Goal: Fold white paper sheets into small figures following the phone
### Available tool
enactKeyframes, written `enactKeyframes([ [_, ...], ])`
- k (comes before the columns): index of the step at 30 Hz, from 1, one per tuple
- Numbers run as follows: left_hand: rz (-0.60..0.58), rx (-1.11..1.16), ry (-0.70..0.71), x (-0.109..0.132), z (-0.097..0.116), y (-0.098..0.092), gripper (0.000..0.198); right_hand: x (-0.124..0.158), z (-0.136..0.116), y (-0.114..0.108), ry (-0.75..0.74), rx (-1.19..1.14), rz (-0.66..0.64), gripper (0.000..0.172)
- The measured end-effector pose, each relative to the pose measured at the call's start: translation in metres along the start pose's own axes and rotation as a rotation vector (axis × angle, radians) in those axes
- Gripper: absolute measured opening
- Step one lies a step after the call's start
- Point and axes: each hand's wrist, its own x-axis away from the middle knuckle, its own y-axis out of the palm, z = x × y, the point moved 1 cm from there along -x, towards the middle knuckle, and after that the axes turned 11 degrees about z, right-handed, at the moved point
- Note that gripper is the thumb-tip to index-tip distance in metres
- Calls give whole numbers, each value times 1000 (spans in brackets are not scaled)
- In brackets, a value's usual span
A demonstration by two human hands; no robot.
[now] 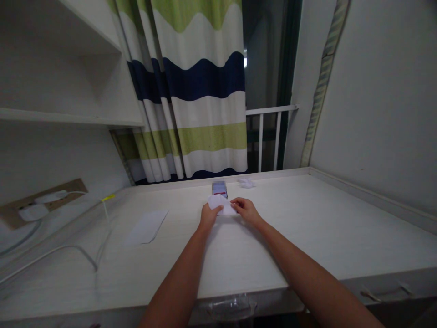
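Observation:
A piece of folded white paper (223, 207) is held just above the desk, between my two hands. My left hand (209, 215) grips its left side, with the thumb lying across the front. At the paper's right edge, my right hand (246, 209) pinches it between thumb and fingers. Directly behind the paper lies a phone (219, 187) with its screen lit, its near end partly covered by the paper. Some crumpled or folded white paper (246, 182) rests behind my right hand.
Flat white sheets (148, 226) lie on the desk (300, 218) to the left. White cables (68, 247) run from a wall socket strip (44, 202) at far left. A striped curtain (211, 109) hangs behind the desk, and a shelf (68, 116) juts out at upper left.

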Motion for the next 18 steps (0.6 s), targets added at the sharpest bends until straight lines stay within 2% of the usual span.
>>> enactKeyframes([
  [6, -34, -42, 29, 5, 5, 1, 32, -1, 3, 0, -1, 21, 10, 21],
  [11, -277, -133, 88, 12, 9, 6, 28, -1, -1, -2, -20, 47, 68, 22],
  [13, -332, -173, 120, 14, 7, 7, 27, -1, -1, -3, -1, 41, 80, 22],
  [18, -286, -176, 300, 18, 6, 7, 42, -1, 2, -3, 39, 20, 84, 21],
])
